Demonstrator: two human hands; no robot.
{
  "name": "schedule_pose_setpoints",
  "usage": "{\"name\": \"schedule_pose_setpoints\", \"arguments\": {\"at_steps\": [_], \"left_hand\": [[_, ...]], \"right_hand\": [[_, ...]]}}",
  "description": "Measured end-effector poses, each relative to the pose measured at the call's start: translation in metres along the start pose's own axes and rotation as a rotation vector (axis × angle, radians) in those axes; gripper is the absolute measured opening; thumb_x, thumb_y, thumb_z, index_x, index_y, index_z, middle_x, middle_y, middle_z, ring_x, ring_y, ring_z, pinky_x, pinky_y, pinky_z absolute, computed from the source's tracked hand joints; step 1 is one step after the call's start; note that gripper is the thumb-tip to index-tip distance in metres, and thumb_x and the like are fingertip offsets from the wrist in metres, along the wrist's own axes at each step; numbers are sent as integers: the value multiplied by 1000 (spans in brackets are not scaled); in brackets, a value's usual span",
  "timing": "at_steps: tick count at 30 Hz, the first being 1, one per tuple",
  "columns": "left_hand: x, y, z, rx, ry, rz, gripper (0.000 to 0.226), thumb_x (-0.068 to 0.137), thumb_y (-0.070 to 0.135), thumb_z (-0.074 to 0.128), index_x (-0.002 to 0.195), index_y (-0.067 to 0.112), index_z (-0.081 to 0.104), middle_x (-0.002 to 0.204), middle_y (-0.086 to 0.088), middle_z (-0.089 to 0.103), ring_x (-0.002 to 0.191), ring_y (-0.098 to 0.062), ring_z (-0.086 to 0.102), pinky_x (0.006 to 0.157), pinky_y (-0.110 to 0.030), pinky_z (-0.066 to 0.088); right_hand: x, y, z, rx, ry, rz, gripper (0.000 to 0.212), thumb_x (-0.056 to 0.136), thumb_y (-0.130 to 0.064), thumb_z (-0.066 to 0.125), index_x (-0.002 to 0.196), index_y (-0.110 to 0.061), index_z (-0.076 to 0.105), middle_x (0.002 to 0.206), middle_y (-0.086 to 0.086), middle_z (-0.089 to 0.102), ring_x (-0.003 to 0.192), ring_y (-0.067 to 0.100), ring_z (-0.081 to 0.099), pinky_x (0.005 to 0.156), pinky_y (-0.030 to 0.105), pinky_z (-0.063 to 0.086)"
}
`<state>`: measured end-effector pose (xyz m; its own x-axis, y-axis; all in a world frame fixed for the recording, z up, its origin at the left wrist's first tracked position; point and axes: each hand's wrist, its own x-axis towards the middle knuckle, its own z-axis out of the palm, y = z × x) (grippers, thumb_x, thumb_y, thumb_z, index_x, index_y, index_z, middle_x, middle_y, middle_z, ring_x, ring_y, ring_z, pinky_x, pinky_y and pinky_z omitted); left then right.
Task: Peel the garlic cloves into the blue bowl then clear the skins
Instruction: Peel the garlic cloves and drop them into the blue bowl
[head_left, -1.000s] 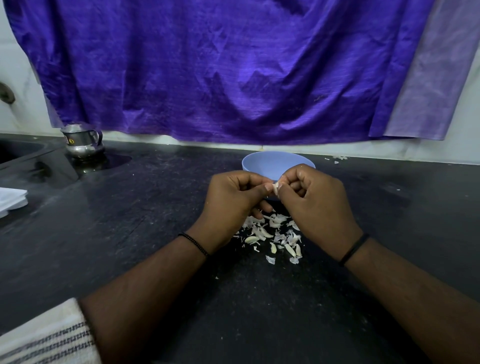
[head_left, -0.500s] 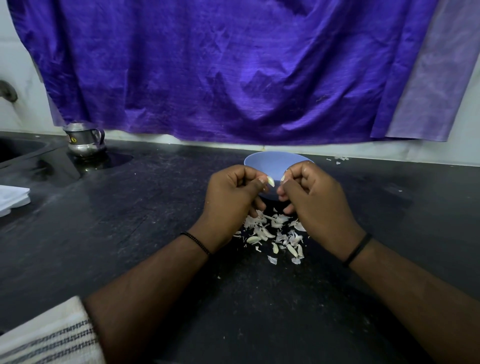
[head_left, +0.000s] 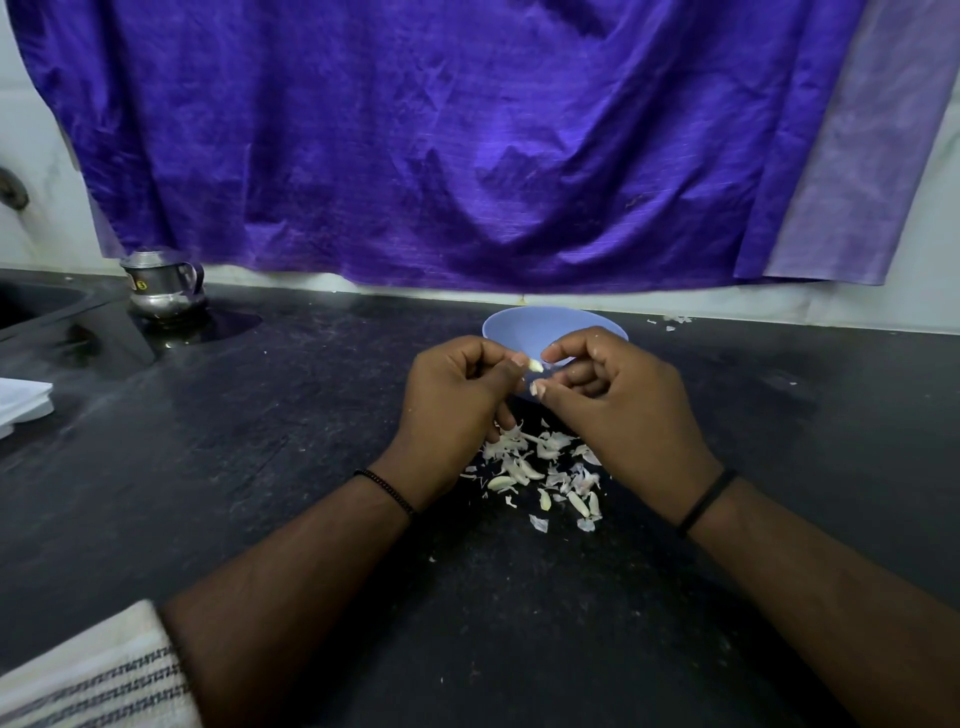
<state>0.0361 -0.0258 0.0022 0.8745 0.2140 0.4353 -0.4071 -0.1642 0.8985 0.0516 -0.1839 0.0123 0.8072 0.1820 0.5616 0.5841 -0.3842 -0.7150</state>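
Your two hands meet over the middle of the counter (head_left: 260, 493), the left hand (head_left: 457, 387) just left of the right hand (head_left: 618, 400), fingertips almost touching. Between them, at your left fingertips, sits a garlic clove (head_left: 535, 365). Directly behind your hands, partly hidden by them, the bowl (head_left: 540, 325) stands on the counter near the wall. Below and in front of your hands, between your wrists, a heap of skins and cloves (head_left: 540, 467) lies on the counter. Far left at the back stands a small metal jug (head_left: 163, 283), with a sink (head_left: 36, 304) left of it. A cloth (head_left: 467, 140) hangs on the wall behind the bowl. A few scraps (head_left: 675, 319) lie right of the bowl by the wall.
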Motion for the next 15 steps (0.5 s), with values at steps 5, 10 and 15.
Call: {"name": "schedule_pose_setpoints", "arguments": {"at_steps": [5,10,15], "left_hand": [[-1,3,1,24,-25,2,12,93,7,65,89,-4,70,53,2,64,41,-12,52,38,-23,41],[-2,6,1,-2,-58,-12,13,94,4,62,90,-6,70,54,4,65,39,-9,52,39,-24,42],[-1,7,2,0,-45,-47,9,90,2,65,88,-1,73,58,-10,66,45,-18,55,42,-27,44]], "right_hand": [[1,0,-1,18,33,-11,6,83,-16,79,88,-16,76,71,-13,71,67,-6,66,60,6,46],[2,3,-2,43,53,30,3,84,-16,77,84,-18,76,67,-11,72,63,-2,66,58,10,47],[1,1,-1,57,65,16,6,81,-13,81,81,-17,76,67,-13,71,62,-4,66,57,8,47]]}}
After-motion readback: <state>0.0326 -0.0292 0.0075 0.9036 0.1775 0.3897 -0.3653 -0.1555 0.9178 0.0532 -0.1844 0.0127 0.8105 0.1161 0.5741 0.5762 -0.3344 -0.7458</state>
